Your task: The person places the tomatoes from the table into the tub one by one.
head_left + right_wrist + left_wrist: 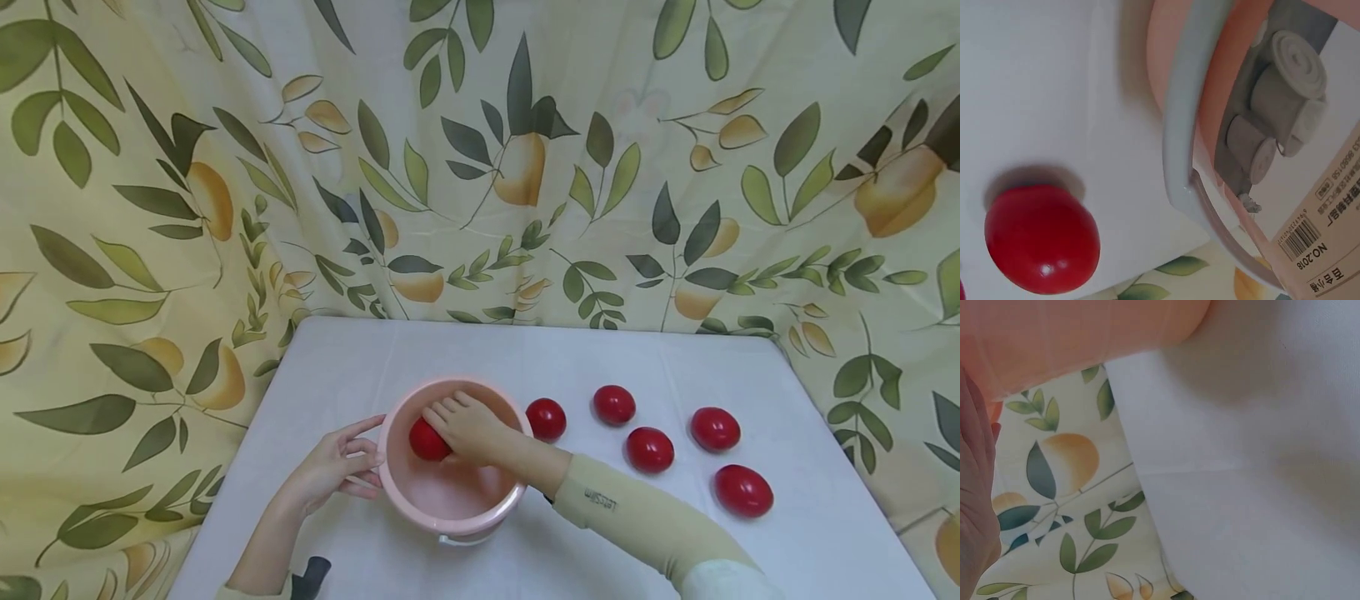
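A pink bucket (453, 510) stands on the white-covered table, its inside facing up to the head view. My right hand (472, 429) reaches down into it over the right rim, fingers curved over a glossy red ball (429, 440) near the inner left wall. At the bucket's left side, my left hand (333, 467) touches the outer wall near the rim, its fingers loosely extended. The left wrist view shows part of that hand (975, 487) beside the pink wall (1072, 344). The right wrist view misses the right hand, which the bucket hides.
Just right of the bucket lies one red ball (546, 419); several more, such as this red ball (742, 491), are spread farther right. A pale bucket handle (1179, 125) hangs outside the bucket, beside a printed label (1310, 219). A leaf-patterned curtain (480, 208) borders the table (360, 350).
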Demonstrator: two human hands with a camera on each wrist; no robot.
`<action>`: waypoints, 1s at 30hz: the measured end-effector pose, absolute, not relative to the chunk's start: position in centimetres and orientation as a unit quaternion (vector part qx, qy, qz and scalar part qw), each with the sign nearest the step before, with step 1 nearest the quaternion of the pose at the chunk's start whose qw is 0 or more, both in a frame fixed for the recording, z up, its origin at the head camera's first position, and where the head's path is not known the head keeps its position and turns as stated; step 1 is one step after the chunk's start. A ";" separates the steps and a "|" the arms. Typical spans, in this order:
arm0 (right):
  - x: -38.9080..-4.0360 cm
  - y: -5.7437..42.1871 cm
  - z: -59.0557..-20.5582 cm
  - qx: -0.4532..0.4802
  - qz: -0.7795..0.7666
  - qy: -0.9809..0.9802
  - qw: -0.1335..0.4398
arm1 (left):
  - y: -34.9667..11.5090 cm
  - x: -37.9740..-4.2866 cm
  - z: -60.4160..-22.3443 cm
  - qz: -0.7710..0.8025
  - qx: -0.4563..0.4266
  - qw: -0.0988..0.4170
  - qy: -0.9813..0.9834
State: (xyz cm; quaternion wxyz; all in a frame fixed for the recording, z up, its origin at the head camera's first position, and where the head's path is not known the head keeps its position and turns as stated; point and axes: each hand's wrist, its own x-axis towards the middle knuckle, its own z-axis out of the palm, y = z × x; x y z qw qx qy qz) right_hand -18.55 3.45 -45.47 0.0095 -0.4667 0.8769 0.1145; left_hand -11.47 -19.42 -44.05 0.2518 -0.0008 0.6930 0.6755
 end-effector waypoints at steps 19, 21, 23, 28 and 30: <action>-18.6 2.9 -46.7 -0.478 0.239 0.844 -0.046 | -19.5 -11.5 -44.2 0.680 0.005 0.256 0.687; -18.6 3.0 -46.7 -0.480 0.245 0.841 -0.045 | -19.5 -11.5 -44.2 0.679 0.007 0.255 0.688; -18.6 3.1 -46.6 -0.481 0.255 0.838 -0.043 | -19.5 -11.5 -44.2 0.679 0.010 0.255 0.689; -18.7 3.2 -46.4 -0.481 0.287 0.827 -0.043 | -19.4 -11.5 -44.3 0.674 0.001 0.255 0.693; -18.6 3.2 -46.4 -0.481 0.298 0.824 -0.045 | -19.4 -11.5 -44.4 0.672 -0.001 0.254 0.695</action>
